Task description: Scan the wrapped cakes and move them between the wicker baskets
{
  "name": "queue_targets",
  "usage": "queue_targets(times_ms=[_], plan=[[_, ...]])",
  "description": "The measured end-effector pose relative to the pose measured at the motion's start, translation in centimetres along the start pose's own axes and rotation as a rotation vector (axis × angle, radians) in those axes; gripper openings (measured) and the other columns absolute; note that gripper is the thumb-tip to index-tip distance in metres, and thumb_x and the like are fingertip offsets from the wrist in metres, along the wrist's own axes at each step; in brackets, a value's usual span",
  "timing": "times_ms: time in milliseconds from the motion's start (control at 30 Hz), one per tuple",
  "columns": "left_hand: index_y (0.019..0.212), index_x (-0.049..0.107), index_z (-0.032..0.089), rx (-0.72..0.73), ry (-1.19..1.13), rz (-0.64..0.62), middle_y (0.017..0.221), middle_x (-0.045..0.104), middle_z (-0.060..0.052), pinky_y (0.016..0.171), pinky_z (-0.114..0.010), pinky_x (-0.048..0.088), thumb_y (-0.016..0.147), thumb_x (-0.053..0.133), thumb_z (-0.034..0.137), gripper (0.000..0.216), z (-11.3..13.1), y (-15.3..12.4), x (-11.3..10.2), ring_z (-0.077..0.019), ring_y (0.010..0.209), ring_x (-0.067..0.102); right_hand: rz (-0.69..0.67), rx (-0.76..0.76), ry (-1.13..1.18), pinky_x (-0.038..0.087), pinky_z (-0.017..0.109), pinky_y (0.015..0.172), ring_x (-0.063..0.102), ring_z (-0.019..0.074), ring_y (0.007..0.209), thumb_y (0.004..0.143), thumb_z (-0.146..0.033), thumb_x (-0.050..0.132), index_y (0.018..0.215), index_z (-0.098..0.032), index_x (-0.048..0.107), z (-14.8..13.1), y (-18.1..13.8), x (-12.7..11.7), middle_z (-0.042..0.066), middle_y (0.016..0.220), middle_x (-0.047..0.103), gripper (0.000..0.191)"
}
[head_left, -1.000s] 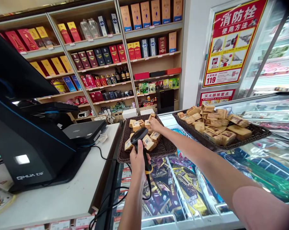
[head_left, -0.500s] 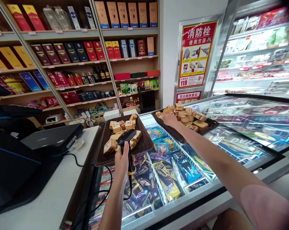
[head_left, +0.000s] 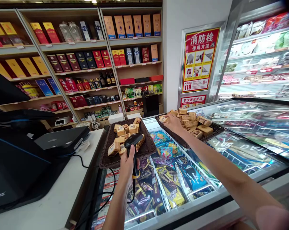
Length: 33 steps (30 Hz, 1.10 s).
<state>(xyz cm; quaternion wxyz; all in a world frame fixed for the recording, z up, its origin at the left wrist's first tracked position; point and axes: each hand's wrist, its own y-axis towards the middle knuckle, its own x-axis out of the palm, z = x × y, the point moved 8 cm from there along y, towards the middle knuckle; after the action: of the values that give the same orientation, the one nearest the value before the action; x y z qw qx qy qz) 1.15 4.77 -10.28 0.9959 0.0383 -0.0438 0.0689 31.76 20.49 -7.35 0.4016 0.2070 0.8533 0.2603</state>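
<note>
My left hand (head_left: 127,164) is wrapped round the handle of a black barcode scanner (head_left: 133,140), whose cable hangs down below. The scanner's head is over the near side of a brown woven basket (head_left: 103,159) holding several small wrapped tan packets (head_left: 120,131). At the left end of a second woven basket (head_left: 216,129), piled with similar packets (head_left: 188,119), is my right hand (head_left: 174,124). Its fingers are closed on a small tan packet (head_left: 163,119) at the rim, and the back of the hand partly hides them.
Both baskets rest on a glass-topped freezer (head_left: 159,220) with bagged ice creams (head_left: 170,182) inside. To the left are a white counter (head_left: 46,191) and a black checkout terminal (head_left: 15,166). Shelves of boxed bottles (head_left: 82,60) line the back wall, beside a red fire-hydrant poster (head_left: 200,60).
The view has shifted, so everything sits a little lower and further right. My right hand has come to the basket's left end with a packet at its fingers. My left hand still grips the scanner.
</note>
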Motion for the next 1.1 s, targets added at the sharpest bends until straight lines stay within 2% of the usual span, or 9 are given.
queue_targets(times_ms=[133, 300, 433, 600, 833, 900, 1000, 1100], plan=[[0.088, 0.06, 0.017, 0.002, -0.016, -0.015, 0.054, 0.056, 0.004, 0.032, -0.02, 0.034, 0.07, 0.066, 0.077, 0.063, -0.3, 0.0, 0.3, -0.0095, 0.034, 0.046, 0.047, -0.102, 0.19, 0.051, 0.045, 0.096, 0.06, 0.0295, 0.115, 0.08, -0.033, 0.069, 0.13, -0.022, 0.045, -5.0, -5.2, -1.2, 0.012, 0.129, 0.06, 0.057], [0.088, 0.061, 0.016, 0.003, 0.003, -0.078, 0.047, 0.051, 0.005, 0.032, -0.02, 0.032, 0.072, 0.064, 0.076, 0.062, -0.2, -0.4, 1.0, -0.0093, 0.032, 0.044, 0.081, -0.149, 0.393, 0.054, 0.041, 0.096, 0.061, 0.0268, 0.117, 0.082, -0.033, 0.066, 0.129, -0.023, 0.048, -8.0, -10.1, -1.2, 0.012, 0.127, 0.059, 0.051], [0.088, 0.061, 0.016, 0.017, 0.008, -0.107, 0.056, 0.058, 0.002, 0.033, -0.02, 0.033, 0.072, 0.065, 0.075, 0.061, 0.0, -0.8, 1.2, -0.009, 0.035, 0.047, 0.126, -0.214, 0.377, 0.053, 0.043, 0.099, 0.058, 0.0283, 0.123, 0.084, -0.03, 0.064, 0.132, -0.024, 0.047, -8.1, -11.6, -0.9, 0.013, 0.133, 0.058, 0.052], [0.085, 0.057, 0.018, 0.043, 0.086, -0.165, 0.045, 0.05, 0.006, 0.034, -0.018, 0.033, 0.078, 0.059, 0.074, 0.056, -0.2, -1.0, 1.7, -0.0095, 0.034, 0.044, 0.163, -0.286, 0.351, 0.056, 0.044, 0.095, 0.059, 0.0293, 0.122, 0.083, -0.025, 0.065, 0.134, -0.023, 0.047, -7.5, -12.3, -0.9, 0.014, 0.131, 0.06, 0.054], [0.083, 0.057, 0.019, 0.05, 0.118, -0.203, 0.043, 0.051, 0.005, 0.034, -0.017, 0.033, 0.079, 0.058, 0.074, 0.056, -0.2, -1.3, 2.3, -0.0088, 0.033, 0.045, 0.14, -0.289, 0.384, 0.056, 0.044, 0.094, 0.058, 0.0291, 0.123, 0.082, -0.022, 0.066, 0.134, -0.025, 0.047, -7.2, -12.6, -0.4, 0.013, 0.133, 0.059, 0.055], [0.084, 0.058, 0.018, 0.041, 0.104, -0.193, 0.046, 0.052, 0.006, 0.033, -0.017, 0.033, 0.079, 0.059, 0.074, 0.056, -0.2, -1.3, 2.3, -0.008, 0.033, 0.044, 0.13, -0.281, 0.392, 0.056, 0.045, 0.095, 0.058, 0.029, 0.123, 0.082, -0.023, 0.066, 0.135, -0.026, 0.047, -7.1, -12.7, -0.1, 0.013, 0.133, 0.058, 0.056], [0.084, 0.059, 0.017, 0.039, 0.05, -0.139, 0.063, 0.061, 0.002, 0.032, -0.018, 0.033, 0.076, 0.063, 0.072, 0.056, -0.2, -1.2, 2.0, -0.0063, 0.034, 0.047, 0.104, -0.28, 0.392, 0.054, 0.048, 0.098, 0.056, 0.0296, 0.125, 0.082, -0.024, 0.065, 0.134, -0.026, 0.047, -7.1, -12.9, 0.2, 0.013, 0.134, 0.056, 0.055], [0.083, 0.059, 0.017, 0.055, -0.007, -0.052, 0.071, 0.065, 0.0, 0.031, -0.018, 0.033, 0.072, 0.067, 0.073, 0.058, 0.2, -0.7, 0.9, -0.0058, 0.034, 0.048, 0.063, -0.265, 0.364, 0.051, 0.049, 0.1, 0.053, 0.0304, 0.128, 0.08, -0.024, 0.065, 0.129, -0.025, 0.05, -7.5, -12.8, 0.7, 0.013, 0.135, 0.052, 0.052]])
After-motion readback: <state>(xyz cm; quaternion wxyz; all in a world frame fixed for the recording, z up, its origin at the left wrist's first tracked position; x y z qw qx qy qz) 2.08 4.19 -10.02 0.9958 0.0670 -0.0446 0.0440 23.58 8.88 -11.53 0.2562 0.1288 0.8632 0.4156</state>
